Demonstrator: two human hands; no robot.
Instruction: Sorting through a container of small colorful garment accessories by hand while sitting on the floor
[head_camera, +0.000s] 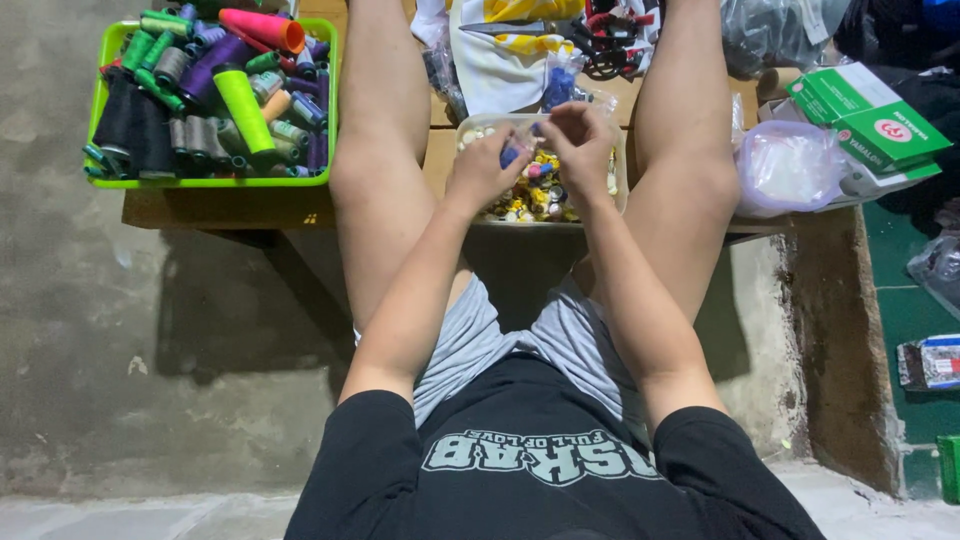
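Both my hands hover over a clear plastic container filled with several mixed small buttons, set on a low wooden board between my knees. My left hand pinches a small blue piece above the container. My right hand has its fingers curled close to the same blue piece, touching or almost touching it. What the right fingers grip is hidden.
A green tray of several thread cones and spools stands at the left on the board. Folded cloth and scissors lie behind the container. Green boxes and a plastic bag sit at the right.
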